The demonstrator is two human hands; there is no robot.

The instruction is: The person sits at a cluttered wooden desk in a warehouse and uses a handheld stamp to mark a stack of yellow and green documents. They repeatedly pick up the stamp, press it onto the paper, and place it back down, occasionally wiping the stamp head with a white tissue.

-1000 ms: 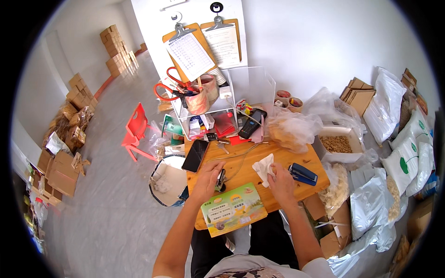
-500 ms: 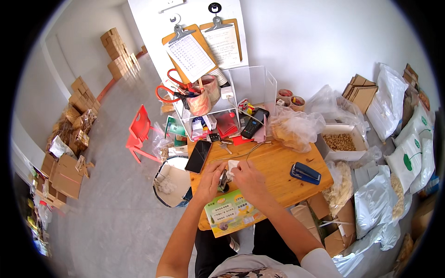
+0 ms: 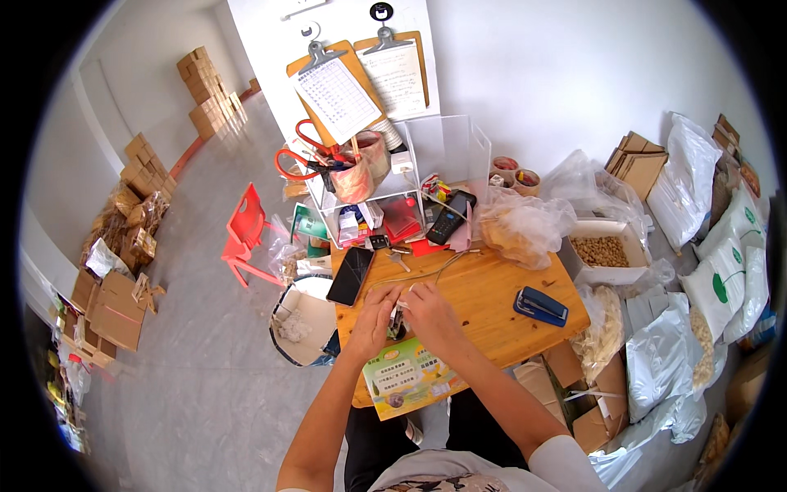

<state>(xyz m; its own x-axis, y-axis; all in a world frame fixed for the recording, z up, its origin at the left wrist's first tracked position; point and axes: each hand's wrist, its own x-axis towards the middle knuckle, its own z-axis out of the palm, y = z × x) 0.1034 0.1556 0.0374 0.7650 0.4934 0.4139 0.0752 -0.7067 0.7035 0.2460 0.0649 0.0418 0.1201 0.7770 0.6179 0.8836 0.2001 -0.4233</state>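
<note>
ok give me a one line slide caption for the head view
Left hand and right hand close together at a small, mostly hidden object, phone to the left, stapler to the right.

Tabletop (image 3: 500, 303): wood, grain showing, smooth, slight sheen. Printed sheet (image 3: 407, 382): paper or card, smooth, semi-gloss. Smartphone (image 3: 350, 276): blk glass-look face, v. glossy. Stapler (image 3: 541, 306): dk blue, smooth, looks plastic. Clipboard (image 3: 348, 61): wood-type brd, smooth; its clip (image 3: 318, 55) grey metal; form (image 3: 334, 97) on it matt paper. Scissors handles (image 3: 329, 151): smooth orange plastic. Keys (image 3: 399, 261): metal. Chair (image 3: 247, 216): red plastic, smooth. Poly bag (image 3: 525, 225): thin see-thru film, crinkled. Silvery sack (image 3: 656, 361): shiny plastic, wrinkled. Stacked cartons (image 3: 199, 76): matt brn cardboard. Floor (image 3: 193, 328): grey, smooth, approx. satin. Wall (image 3: 541, 82): wh., matt.
</note>
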